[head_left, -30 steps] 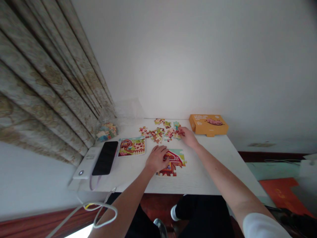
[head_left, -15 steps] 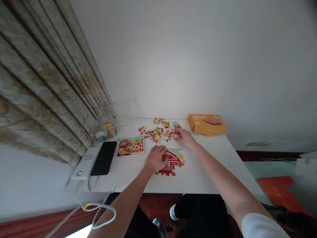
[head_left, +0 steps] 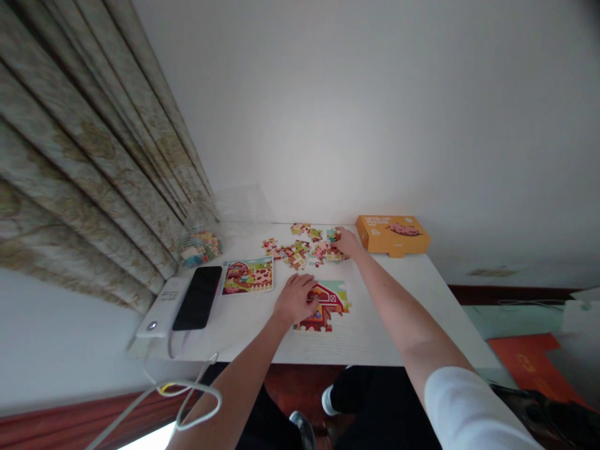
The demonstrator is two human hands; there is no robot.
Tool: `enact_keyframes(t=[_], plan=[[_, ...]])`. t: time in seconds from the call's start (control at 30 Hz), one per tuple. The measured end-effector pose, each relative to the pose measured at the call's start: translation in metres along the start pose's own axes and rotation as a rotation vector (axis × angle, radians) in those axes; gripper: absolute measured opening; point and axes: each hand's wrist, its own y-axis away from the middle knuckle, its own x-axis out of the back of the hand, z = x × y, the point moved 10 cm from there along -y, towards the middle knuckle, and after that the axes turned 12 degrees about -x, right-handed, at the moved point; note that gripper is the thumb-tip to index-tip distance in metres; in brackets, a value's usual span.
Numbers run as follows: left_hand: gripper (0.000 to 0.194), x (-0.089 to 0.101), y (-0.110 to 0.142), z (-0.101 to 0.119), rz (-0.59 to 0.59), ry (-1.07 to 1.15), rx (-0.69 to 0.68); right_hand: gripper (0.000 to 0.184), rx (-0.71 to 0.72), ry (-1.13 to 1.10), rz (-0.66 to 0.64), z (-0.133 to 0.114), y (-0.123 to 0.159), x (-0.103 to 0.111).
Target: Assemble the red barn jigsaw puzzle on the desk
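Note:
My left hand [head_left: 295, 299] lies with its fingers stretched out over the left edge of a partly joined jigsaw puzzle [head_left: 330, 300] that shows a red barn. It hides part of that picture. Farther back, my right hand [head_left: 347, 242] has thumb and forefinger around a teal-and-brown puzzle piece [head_left: 333, 235] on the table. The fingers partly cover this piece. Loose puzzle pieces [head_left: 295, 255] spread in a pile to the left of my right hand, some overlapping. Left of my left hand, a farm picture card [head_left: 247, 275] lies flat.
An orange puzzle box [head_left: 394, 235] stands against the wall at the back right of the white table [head_left: 375, 337]. On the left are a black phone [head_left: 197, 298], a white box [head_left: 159, 309], a clear bag of pieces [head_left: 201, 248] and a looped white cable [head_left: 199, 387]. A curtain [head_left: 94, 144] hangs beside them.
My right hand has moved back and slightly right, from the pink and brown loose pieces to the teal-and-brown one. My left hand has stayed on the joined puzzle.

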Motion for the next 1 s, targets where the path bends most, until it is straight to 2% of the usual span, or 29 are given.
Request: enact_keyframes(t=[0.07, 0.23, 0.33, 0.43, 0.5, 0.57, 0.67, 0.77, 0.83, 0.9, 1.0], plan=[[0.035, 0.000, 0.000, 0.000, 0.010, -0.004, -0.003, 0.062, -0.051, -0.035, -0.017, 0.001, -0.007, 0.000], [0.034, 0.001, 0.001, 0.000, 0.020, -0.010, -0.010, 0.027, -0.104, -0.087, 0.001, -0.001, -0.014, 0.011], [0.035, 0.000, 0.000, -0.001, 0.018, -0.012, -0.011, 0.014, -0.123, -0.132, 0.048, 0.004, -0.011, 0.028], [0.035, 0.000, 0.000, -0.001, 0.019, -0.019, -0.012, 0.014, -0.124, -0.316, 0.143, 0.019, 0.005, 0.054], [0.035, 0.000, -0.001, -0.001, 0.024, -0.027, -0.019, 0.027, -0.130, -0.553, 0.153, 0.035, 0.026, 0.065], [0.034, 0.000, -0.001, -0.001, 0.031, -0.034, -0.030, 0.045, -0.131, -0.763, 0.065, 0.050, 0.055, 0.063], [0.034, -0.001, -0.002, -0.002, 0.044, -0.044, -0.040, 0.062, -0.080, -0.869, -0.072, 0.063, 0.112, 0.053], [0.033, -0.002, -0.002, -0.002, 0.053, -0.058, -0.060, 0.057, -0.022, -0.891, -0.140, 0.074, 0.171, 0.041], [0.032, -0.002, -0.003, -0.002, 0.058, -0.068, -0.073, 0.055, -0.011, -0.909, -0.152, 0.083, 0.201, 0.031], [0.030, 0.000, -0.003, -0.003, 0.074, -0.077, -0.073, 0.056, -0.015, -0.919, -0.142, 0.092, 0.219, 0.022], [0.030, 0.009, -0.001, -0.001, 0.129, -0.083, -0.069, 0.059, -0.004, -0.914, -0.100, 0.100, 0.229, 0.016]])
